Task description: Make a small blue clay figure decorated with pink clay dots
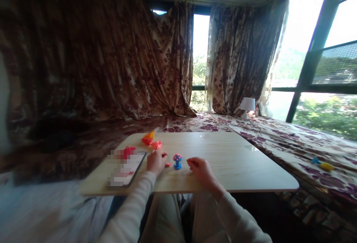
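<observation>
A small clay mushroom (pixel 177 160) with a blue stem and pink spotted cap stands on the light wooden table (pixel 237 161) between my hands. My left hand (pixel 156 162) rests curled just left of it, fingertips pinched on a small red bit of clay (pixel 164 155); another red crumb (pixel 167 165) lies beside it. My right hand (pixel 201 171) lies to the right of the mushroom, fingers curled in with red clay showing at the fingertips.
A phone (pixel 128 169) lies at the table's left, with red clay (pixel 128 150) above it. Orange and pink clay lumps (pixel 151 140) sit further back. A white lamp (pixel 247 106) stands on the patterned bedding; a blue-and-yellow item (pixel 322 164) lies right. Curtains and windows behind.
</observation>
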Demonstrator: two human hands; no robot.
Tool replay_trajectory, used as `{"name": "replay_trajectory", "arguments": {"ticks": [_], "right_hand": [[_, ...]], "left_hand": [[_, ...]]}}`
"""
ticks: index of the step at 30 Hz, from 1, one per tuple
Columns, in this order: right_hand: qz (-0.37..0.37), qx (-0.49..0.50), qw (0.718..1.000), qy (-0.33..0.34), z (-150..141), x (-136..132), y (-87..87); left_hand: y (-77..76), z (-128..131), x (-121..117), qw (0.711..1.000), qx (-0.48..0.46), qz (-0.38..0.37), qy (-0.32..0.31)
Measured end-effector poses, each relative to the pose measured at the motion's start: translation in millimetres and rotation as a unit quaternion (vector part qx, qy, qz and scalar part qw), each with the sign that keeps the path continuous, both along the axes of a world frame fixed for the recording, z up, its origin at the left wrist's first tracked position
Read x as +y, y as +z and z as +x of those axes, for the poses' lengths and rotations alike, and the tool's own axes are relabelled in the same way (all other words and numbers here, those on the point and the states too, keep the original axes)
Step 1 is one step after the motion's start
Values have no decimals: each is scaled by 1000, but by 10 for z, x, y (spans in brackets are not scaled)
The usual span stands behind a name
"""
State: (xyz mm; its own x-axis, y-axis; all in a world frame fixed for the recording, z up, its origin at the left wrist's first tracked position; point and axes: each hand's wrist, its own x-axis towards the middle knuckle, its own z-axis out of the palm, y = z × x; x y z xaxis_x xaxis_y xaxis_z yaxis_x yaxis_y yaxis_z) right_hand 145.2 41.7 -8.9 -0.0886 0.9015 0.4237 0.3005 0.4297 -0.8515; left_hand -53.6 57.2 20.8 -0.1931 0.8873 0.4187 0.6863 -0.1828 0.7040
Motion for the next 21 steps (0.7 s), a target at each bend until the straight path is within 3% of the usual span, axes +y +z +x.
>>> {"name": "replay_trajectory", "arguments": {"ticks": [3, 6, 10, 15, 18, 21], "right_hand": [[37, -127, 991, -34, 109, -53, 78], [60, -282, 956, -51, 188, -145, 158], [74, -314, 946, -23, 242, -194, 206], [73, -237, 968, -28, 254, -161, 154], [22, -84, 996, -2, 203, -165, 112], [-60, 66, 995, 38, 120, -211, 101]], "left_hand": [[-48, 15, 57, 999, 54, -1, -5], [-93, -24, 41, 997, 75, -5, -12], [-57, -127, 9, 997, 73, 2, -2], [60, -96, -193, 996, 60, 68, 14], [39, 130, -439, 989, 7, 142, -42], [-42, 446, -652, 984, -1, 147, -102]]}}
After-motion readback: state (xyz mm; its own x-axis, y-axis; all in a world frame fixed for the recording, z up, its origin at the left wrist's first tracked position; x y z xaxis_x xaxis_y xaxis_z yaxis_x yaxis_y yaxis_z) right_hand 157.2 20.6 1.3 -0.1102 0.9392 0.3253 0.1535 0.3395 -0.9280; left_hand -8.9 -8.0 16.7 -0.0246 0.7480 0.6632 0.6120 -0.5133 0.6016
